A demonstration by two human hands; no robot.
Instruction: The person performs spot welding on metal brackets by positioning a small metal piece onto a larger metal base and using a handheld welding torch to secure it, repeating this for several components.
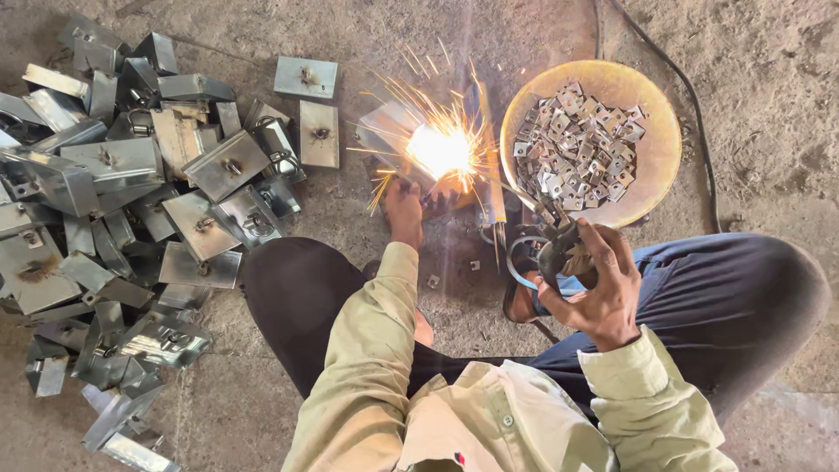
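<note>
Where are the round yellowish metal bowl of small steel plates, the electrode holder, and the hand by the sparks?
round yellowish metal bowl [651, 188]: head view, bare inner wall at right.
electrode holder [559, 249]: head view, its dark grip.
left hand [404, 205]: head view, back of the hand.

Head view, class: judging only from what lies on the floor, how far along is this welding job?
Done: a big pile of metal boxes lies at the left, many with fittings attached. In hand: the right hand holds the electrode holder, sparks fly at one box, steadied by the left hand. Left: the pan is full of small plates.
</note>
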